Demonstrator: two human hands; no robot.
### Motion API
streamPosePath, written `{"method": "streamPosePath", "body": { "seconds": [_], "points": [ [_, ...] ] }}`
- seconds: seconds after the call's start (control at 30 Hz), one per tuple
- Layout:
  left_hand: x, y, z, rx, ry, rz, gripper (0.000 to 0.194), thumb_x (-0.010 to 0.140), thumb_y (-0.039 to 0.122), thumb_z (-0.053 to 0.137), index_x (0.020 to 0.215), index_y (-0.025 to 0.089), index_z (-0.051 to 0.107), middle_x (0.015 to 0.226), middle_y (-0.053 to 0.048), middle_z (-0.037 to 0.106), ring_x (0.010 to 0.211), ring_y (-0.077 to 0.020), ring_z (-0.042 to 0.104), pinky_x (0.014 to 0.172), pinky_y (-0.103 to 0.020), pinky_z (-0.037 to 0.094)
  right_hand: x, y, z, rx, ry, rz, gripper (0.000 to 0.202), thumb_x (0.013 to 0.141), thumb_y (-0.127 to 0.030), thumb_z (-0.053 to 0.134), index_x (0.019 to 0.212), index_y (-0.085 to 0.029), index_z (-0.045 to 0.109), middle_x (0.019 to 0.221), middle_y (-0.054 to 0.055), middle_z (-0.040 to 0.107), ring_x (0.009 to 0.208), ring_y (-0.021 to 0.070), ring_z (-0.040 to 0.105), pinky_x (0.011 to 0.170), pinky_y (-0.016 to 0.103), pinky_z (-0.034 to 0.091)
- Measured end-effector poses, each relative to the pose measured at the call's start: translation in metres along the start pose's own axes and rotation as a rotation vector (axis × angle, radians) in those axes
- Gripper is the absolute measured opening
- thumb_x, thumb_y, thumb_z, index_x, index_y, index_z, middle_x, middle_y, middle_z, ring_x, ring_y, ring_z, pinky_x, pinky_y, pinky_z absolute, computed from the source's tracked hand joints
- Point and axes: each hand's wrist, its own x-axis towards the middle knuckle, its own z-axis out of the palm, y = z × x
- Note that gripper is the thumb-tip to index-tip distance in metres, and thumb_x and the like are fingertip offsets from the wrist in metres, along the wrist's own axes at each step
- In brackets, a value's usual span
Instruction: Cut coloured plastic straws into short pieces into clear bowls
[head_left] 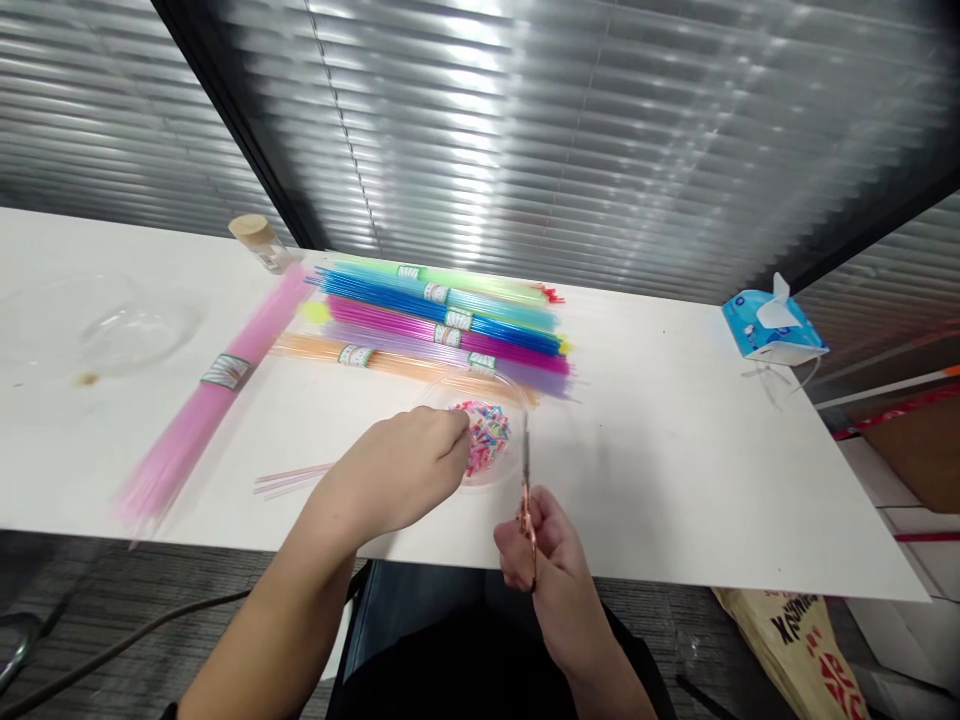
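Observation:
My left hand (412, 465) is closed in a pinch at the left side of a clear round bowl (519, 465). Thin pale pink straws (289, 480) stick out behind its wrist, in line with the pinched fingers; the hand hides their other ends. Small cut straw pieces (487, 435) in red, blue, white and other colours lie in the bowl. My right hand (547, 545) grips copper-coloured scissors (526, 500) by the handles. Their blades point away from me along the bowl's right side and look nearly closed.
Behind the bowl lie several banded straw bundles (450, 318). A long pink bundle (217, 385) slants across the left. A cork-topped jar (259, 240) stands near the blinds, clear plastic (135, 330) lies far left, and a blue tissue pack (776, 325) sits at the right.

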Motion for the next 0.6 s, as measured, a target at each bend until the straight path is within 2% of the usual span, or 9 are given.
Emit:
{"method": "streamPosePath", "body": {
  "seconds": [0.13,0.23,0.33,0.4,0.6],
  "points": [
    [-0.008,0.004,0.002,-0.092,0.020,-0.003,0.026,0.094,0.032,0.026,0.087,0.021,0.048,0.074,-0.003,0.058,0.068,-0.0203,0.056,0.061,-0.030,0.035,0.005,-0.013,0.001,-0.159,0.100,-0.230,0.033,0.087,-0.032,0.062,0.078,-0.022,0.031,0.069,-0.004,0.055,0.060,0.0092,0.045,0.058,0.024,0.034],
    [-0.014,0.011,0.005,-0.145,0.027,0.036,0.021,0.095,0.030,0.026,0.103,0.021,0.043,0.076,-0.003,0.060,0.068,-0.0211,0.056,0.059,-0.029,0.034,0.018,-0.020,0.007,-0.296,0.186,-0.334,0.027,0.091,-0.033,0.056,0.081,-0.023,0.032,0.081,0.000,0.061,0.063,0.0112,0.047,0.063,0.027,0.037],
    [-0.018,0.017,0.007,-0.189,0.035,0.073,0.020,0.096,0.030,0.025,0.107,0.022,0.039,0.076,-0.002,0.060,0.063,-0.0196,0.054,0.054,-0.027,0.031,0.027,-0.022,0.015,-0.457,0.252,-0.389,0.021,0.093,-0.034,0.051,0.084,-0.023,0.034,0.075,-0.001,0.058,0.058,0.0115,0.046,0.056,0.027,0.036],
    [-0.020,0.019,0.007,-0.211,0.038,0.081,0.019,0.096,0.029,0.025,0.108,0.022,0.038,0.076,-0.001,0.059,0.061,-0.0185,0.052,0.052,-0.026,0.029,0.030,-0.023,0.021,-0.518,0.242,-0.404,0.020,0.093,-0.031,0.050,0.083,-0.024,0.034,0.069,-0.004,0.053,0.054,0.0110,0.044,0.051,0.026,0.032],
    [-0.026,0.015,0.007,-0.251,0.045,0.106,0.015,0.096,0.029,0.027,0.096,0.022,0.040,0.074,0.000,0.056,0.059,-0.0160,0.049,0.052,-0.025,0.029,0.031,-0.021,0.025,-0.508,0.193,-0.480,0.021,0.091,-0.022,0.049,0.080,-0.024,0.031,0.065,-0.006,0.044,0.055,0.0109,0.042,0.050,0.024,0.032]
  ]
}}
